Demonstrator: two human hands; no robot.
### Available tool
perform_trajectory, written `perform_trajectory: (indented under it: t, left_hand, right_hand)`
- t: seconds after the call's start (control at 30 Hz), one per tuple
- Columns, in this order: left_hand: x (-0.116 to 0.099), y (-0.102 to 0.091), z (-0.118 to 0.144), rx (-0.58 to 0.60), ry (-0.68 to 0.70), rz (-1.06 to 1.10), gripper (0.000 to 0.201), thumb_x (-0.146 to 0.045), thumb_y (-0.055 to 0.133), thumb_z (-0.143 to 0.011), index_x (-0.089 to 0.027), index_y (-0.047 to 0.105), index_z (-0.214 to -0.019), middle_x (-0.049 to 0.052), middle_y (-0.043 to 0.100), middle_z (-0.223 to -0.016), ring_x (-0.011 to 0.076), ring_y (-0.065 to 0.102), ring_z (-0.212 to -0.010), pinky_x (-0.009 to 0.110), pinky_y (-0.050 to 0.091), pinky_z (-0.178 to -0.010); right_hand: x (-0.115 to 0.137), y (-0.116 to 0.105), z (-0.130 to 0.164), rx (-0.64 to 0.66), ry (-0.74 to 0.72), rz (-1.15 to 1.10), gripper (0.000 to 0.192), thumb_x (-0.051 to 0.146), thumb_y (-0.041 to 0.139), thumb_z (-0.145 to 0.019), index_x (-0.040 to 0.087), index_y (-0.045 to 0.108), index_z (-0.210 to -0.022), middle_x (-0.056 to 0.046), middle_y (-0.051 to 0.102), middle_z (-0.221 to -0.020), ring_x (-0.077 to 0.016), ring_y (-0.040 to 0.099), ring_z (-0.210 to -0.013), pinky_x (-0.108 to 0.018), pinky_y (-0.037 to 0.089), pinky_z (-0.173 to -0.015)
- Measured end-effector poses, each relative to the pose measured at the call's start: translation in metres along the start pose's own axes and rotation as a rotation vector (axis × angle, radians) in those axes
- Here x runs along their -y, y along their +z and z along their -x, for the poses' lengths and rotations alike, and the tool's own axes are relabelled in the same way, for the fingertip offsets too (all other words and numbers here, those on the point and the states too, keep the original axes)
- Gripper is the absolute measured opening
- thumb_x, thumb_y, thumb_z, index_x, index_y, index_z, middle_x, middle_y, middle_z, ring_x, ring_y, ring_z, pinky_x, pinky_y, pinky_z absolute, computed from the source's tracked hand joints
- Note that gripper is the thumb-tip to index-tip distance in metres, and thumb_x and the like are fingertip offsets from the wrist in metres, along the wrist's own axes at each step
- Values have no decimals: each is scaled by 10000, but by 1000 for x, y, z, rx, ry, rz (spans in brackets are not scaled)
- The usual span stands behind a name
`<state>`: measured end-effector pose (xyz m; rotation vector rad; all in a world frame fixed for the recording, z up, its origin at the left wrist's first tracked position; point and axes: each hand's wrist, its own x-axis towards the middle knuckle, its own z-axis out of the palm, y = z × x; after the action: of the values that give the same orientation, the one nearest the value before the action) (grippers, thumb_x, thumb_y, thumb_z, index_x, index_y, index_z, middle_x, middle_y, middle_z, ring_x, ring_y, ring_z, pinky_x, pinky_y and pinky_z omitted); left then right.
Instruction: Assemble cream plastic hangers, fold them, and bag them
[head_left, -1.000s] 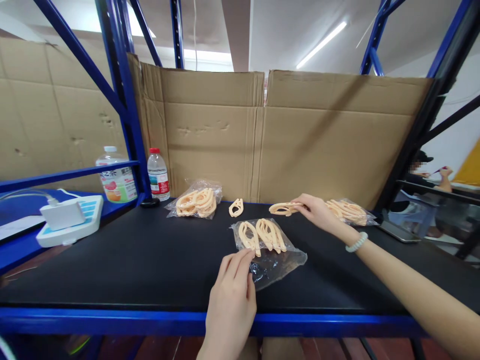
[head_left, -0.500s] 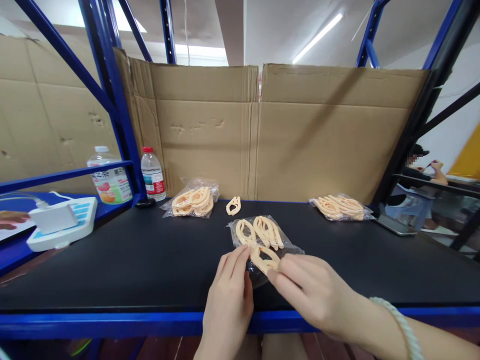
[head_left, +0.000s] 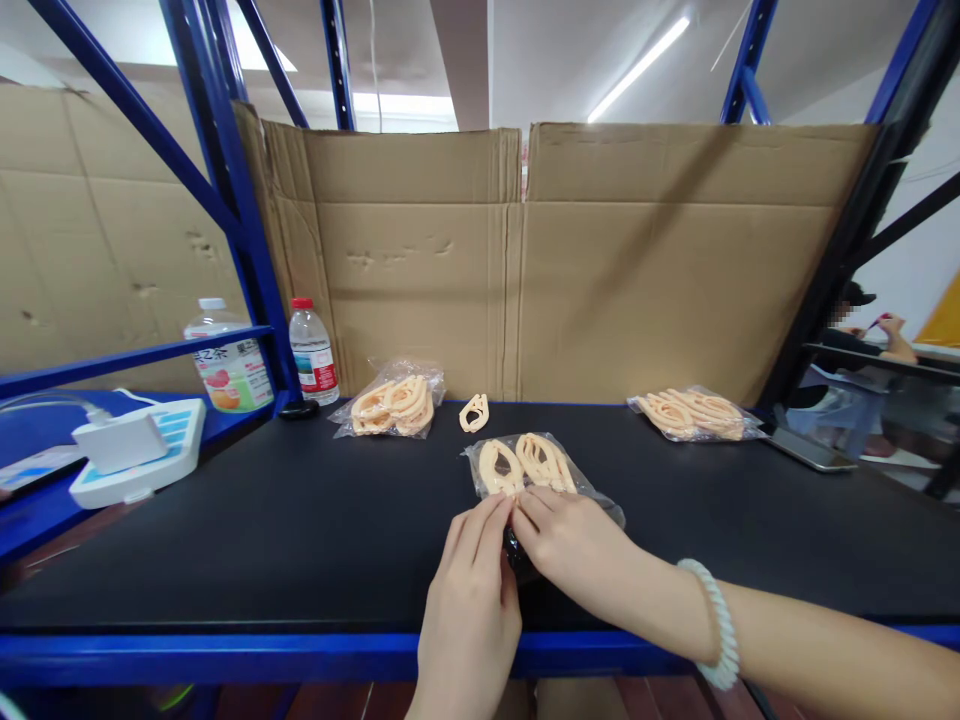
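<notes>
A clear plastic bag (head_left: 600, 505) lies on the black tabletop in front of me, holding cream folding hangers (head_left: 546, 462) with looped shapes. My left hand (head_left: 472, 570) pinches the near edge of this bag, its fingers closed. Close against it, my right hand (head_left: 566, 540) has its fingers curled at the bag's mouth, over the lower end of a cream folding hanger (head_left: 501, 466). The fingertips hide the end of that hanger. Beyond the bag, a single loose hanger (head_left: 473, 413) rests on the table.
Filled bags of hangers lie at the back left (head_left: 394, 405) and back right (head_left: 697, 414). A water bottle (head_left: 313, 355) stands by the blue post, near a larger bottle (head_left: 229, 360). A power strip (head_left: 142, 455) is at left, a phone (head_left: 810, 448) at right. Cardboard (head_left: 420, 270) walls the back.
My right hand has moved left and closer to my left hand. The hanger it held has slid farther into the bag, away from me, and is now mostly covered by my fingers.
</notes>
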<state>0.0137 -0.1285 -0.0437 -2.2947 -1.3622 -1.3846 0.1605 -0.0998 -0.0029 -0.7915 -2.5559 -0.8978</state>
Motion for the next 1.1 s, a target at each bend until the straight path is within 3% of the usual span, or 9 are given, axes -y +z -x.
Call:
perform_trajectory:
  t: [0.13, 0.23, 0.3, 0.4, 0.63, 0.7, 0.83, 0.97, 1.1]
  left_hand:
    - [-1, -1, 0, 6, -12, 1, 508, 23, 370, -806, -166, 506, -1258, 112, 592, -1214, 238, 552, -1120, 425, 519, -936]
    - [-2, 0, 1, 17, -15, -5, 532, 24, 371, -802, -163, 493, -1285, 113, 590, -1221, 243, 551, -1120, 432, 522, -929]
    - [-2, 0, 1, 21, -20, -4, 550, 30, 371, -791, -164, 489, -1292, 112, 587, -1223, 244, 548, -1122, 437, 518, -933]
    - [-2, -1, 1, 19, -33, 1, 556, 39, 368, -782, -167, 493, -1284, 108, 583, -1228, 242, 543, -1133, 432, 510, -945]
    - [-6, -4, 3, 47, -49, 2, 594, 68, 372, -729, -139, 496, -1271, 115, 588, -1227, 239, 545, -1124, 411, 511, -950]
    - [-6, -4, 3, 53, -54, 1, 600, 71, 371, -720, -138, 498, -1268, 116, 586, -1231, 240, 542, -1127, 405, 511, -951]
    - [-5, -3, 3, 60, -57, 5, 619, 81, 370, -705, -134, 493, -1273, 116, 580, -1236, 238, 532, -1130, 398, 508, -956]
    - [-5, -2, 3, 52, -54, 13, 612, 84, 374, -703, -129, 496, -1264, 117, 579, -1230, 244, 526, -1123, 414, 511, -948]
    - [-4, -1, 4, 50, -60, 20, 610, 82, 379, -713, -142, 488, -1270, 112, 577, -1229, 243, 528, -1121, 421, 505, -954]
  right_hand:
    - [-27, -20, -6, -120, 96, -218, 173, 146, 468, -836, 149, 611, -738, -45, 615, -645, -162, 550, -574, -272, 400, -525]
    - [-63, -14, -28, -101, 286, -341, 198, 139, 444, -859, 162, 638, -831, -30, 656, -712, -145, 592, -651, -251, 428, -620]
    - [-88, 6, -50, -25, 281, -359, 225, 120, 457, -854, 157, 648, -968, -60, 697, -889, -167, 626, -794, -272, 460, -725]
    - [-118, 49, -85, 203, 115, -333, 414, 43, 451, -830, 122, 560, -1221, -128, 618, -1218, -219, 538, -1136, -338, 431, -937]
    - [-137, 131, -130, 431, 37, -331, 763, -65, 522, -696, 135, 366, -1416, -153, 391, -1463, -289, 369, -1330, -408, 421, -989]
    - [-138, 142, -133, 471, 42, -322, 764, -58, 536, -690, 159, 383, -1406, -149, 415, -1446, -301, 378, -1324, -409, 441, -959]
    - [-143, 147, -135, 501, 61, -304, 534, 22, 546, -744, 102, 526, -1271, -200, 575, -1224, -315, 546, -1142, -386, 482, -843]
    - [-147, 137, -128, 537, 43, -315, 371, 59, 578, -723, 76, 633, -1090, -182, 629, -1012, -264, 637, -880, -320, 477, -739]
    - [-150, 122, -112, 496, 3, -373, 279, 97, 596, -729, 109, 672, -997, -112, 636, -895, -206, 616, -788, -271, 457, -710]
